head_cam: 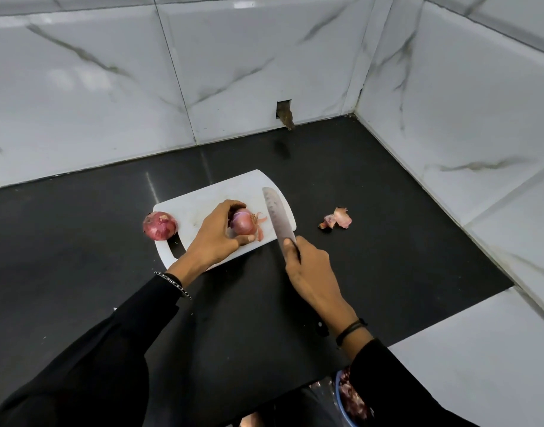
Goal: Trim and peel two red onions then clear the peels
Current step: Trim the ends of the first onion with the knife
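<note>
Shown mid-peel on the white cutting board (199,208): partly skinned red onion (243,224), gripped from above by the curled fingers and thumb of the left hand (213,241), with a loose strip of skin (259,224) trailing from its right side. Clasped in the right hand (309,269), one finger reaching onto the base of the blade: kitchen knife (275,215), blade just right of the onion, tip pointing away. Waiting at the board's left corner, partly over the black table (79,241): second red onion (159,225), unpeeled. Lying on the table well right of the board: discarded peels (336,218). Advisable for a clean trim: tuck fingertips behind the bulb, steady it against rolling, slice only a thin cap off the end, then pinch the loose skin against the blade and pull.
</note>
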Tool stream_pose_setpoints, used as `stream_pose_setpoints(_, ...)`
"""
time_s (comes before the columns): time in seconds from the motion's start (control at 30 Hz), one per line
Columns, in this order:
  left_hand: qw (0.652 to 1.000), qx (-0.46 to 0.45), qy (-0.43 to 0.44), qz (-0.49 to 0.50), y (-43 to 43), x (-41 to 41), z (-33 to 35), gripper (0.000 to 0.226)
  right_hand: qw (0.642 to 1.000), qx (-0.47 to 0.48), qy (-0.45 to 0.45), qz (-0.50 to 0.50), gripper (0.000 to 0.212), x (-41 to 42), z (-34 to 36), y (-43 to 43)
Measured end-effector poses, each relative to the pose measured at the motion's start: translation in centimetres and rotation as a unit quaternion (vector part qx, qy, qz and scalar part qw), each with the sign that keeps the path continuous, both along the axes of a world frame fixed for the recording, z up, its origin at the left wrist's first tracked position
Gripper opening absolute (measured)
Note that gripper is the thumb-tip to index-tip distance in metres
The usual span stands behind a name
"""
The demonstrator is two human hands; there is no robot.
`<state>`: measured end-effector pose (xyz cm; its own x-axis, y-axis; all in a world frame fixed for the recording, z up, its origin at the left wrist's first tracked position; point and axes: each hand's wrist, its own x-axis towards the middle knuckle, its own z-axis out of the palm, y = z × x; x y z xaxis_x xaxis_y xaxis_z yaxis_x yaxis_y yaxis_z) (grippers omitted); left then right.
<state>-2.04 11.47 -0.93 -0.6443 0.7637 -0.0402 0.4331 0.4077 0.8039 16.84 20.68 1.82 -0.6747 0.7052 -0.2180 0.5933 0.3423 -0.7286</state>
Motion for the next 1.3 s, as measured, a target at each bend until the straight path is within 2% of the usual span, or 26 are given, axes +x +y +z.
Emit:
stream_pose_setpoints(0.47,0.999,-0.017,0.037,-0.016,1.2,0.2,1.0,0.063,0.998,-0.030,-0.052,0.036,0.034,-1.8,0.8,-0.1)
stream_pose_setpoints(0.67,0.996,-0.072,0.050,-0.020,1.9,-0.2,1.6,0.067,0.991,-0.074,-0.085,0.076,0.033,-2.5,2.3,0.3)
stream_pose_setpoints(0.93,0.992,-0.103,0.069,-0.014,2.8,0.0,1.5,0.070,0.987,-0.031,-0.127,0.095,0.020,-3.8,2.8,0.2)
stream_pose_setpoints(1.07,0.991,-0.093,0.093,-0.024,2.9,0.0,1.1,0.056,0.984,-0.019,-0.139,0.107,0.013,-4.6,2.9,0.9)
stream_pose_setpoints(1.17,0.988,-0.102,0.109,-0.033,3.2,-0.1,1.4,0.050,0.983,-0.011,-0.143,0.117,0.014,-5.0,3.3,1.4)
stream_pose_setpoints(1.3,0.982,-0.121,0.131,-0.055,3.7,-0.5,1.7,0.048,0.974,0.046,-0.169,0.147,0.022,-4.2,3.1,1.2)
